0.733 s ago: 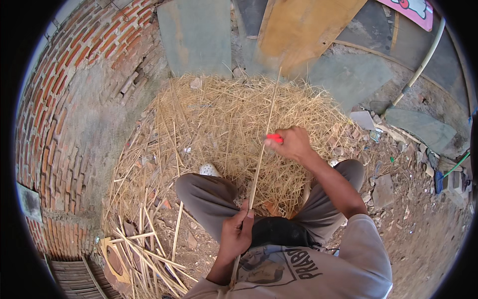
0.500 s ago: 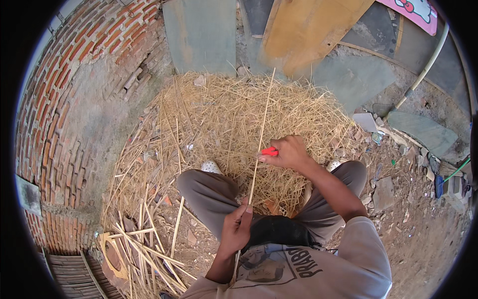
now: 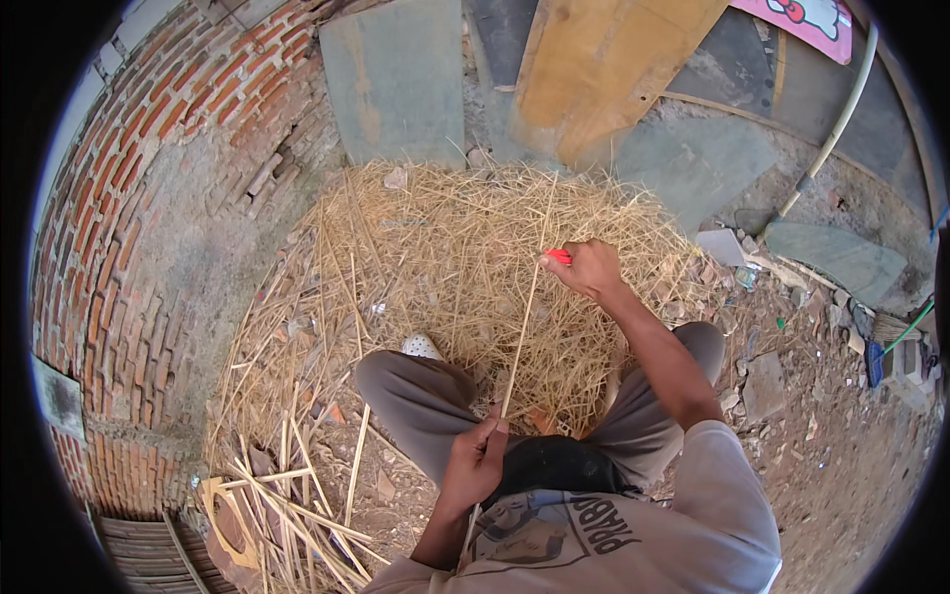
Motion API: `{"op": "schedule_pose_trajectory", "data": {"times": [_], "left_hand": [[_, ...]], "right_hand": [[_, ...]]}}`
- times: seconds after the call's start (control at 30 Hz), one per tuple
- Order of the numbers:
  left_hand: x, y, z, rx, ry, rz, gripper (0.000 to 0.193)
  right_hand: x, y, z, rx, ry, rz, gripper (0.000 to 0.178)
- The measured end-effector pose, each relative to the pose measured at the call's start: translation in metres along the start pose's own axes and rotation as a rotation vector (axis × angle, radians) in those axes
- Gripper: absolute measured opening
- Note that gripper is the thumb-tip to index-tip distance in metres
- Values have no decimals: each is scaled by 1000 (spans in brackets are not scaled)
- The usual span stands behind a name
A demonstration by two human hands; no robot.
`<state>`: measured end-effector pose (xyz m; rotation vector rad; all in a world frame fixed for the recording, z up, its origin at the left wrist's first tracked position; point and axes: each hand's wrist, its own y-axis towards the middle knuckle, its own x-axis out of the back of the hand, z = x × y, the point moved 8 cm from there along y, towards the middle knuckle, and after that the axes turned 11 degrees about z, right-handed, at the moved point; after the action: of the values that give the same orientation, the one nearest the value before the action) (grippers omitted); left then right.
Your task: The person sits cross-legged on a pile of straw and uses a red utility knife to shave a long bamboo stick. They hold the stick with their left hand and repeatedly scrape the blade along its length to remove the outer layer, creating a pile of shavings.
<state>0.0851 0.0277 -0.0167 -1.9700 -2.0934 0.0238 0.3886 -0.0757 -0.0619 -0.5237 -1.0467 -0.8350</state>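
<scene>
A long, thin pale strip [image 3: 523,342], apparently bamboo, slants up and away from my lap over the straw-like shavings. My left hand [image 3: 474,465] is closed round its lower part, thumb uppermost, and the tail runs back beneath my forearm. Farther up the strip, my right hand [image 3: 594,267] grips a small red-handled tool [image 3: 560,256], held against the strip. Its working end is too small to make out, though it looks like a small knife. A black cloth or pad [image 3: 554,467] lies across my lap between my bent knees.
A heap of pale shavings [image 3: 465,238] spreads in front of my legs. Cut strips [image 3: 297,505] lie at lower left. A brick wall [image 3: 119,297] rises on the left. Boards [image 3: 396,84] lean at the back; rubble and a broken slab [image 3: 763,386] lie on the right.
My right hand with the red-handled tool has slid farther up along the strip, away from me. My left hand keeps its grip nearly in place. The view has shifted slightly.
</scene>
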Motion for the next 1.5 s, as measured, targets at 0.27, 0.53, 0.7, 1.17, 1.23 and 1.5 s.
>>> {"op": "schedule_pose_trajectory", "data": {"times": [0.27, 0.53, 0.7, 1.17, 1.23, 1.5], "left_hand": [[12, -10, -3, -7, 121, -54, 29], [6, -22, -2, 79, 173, 26, 30], [15, -39, 11, 12, 18, 11, 31], [5, -14, 17, 30, -233, 19, 36], [4, -12, 14, 65, -234, 1, 36], [-2, -12, 20, 54, -282, 44, 36]], "right_hand": [[-19, -29, 50, 203, -69, 78, 76], [-2, 12, -30, -79, -1, -53, 78], [33, 10, -49, -121, 93, -170, 76], [-7, -55, 79, 372, -2, -96, 66], [-5, -43, 72, 328, -10, -86, 66], [3, -20, 40, 164, -30, -82, 76]]}}
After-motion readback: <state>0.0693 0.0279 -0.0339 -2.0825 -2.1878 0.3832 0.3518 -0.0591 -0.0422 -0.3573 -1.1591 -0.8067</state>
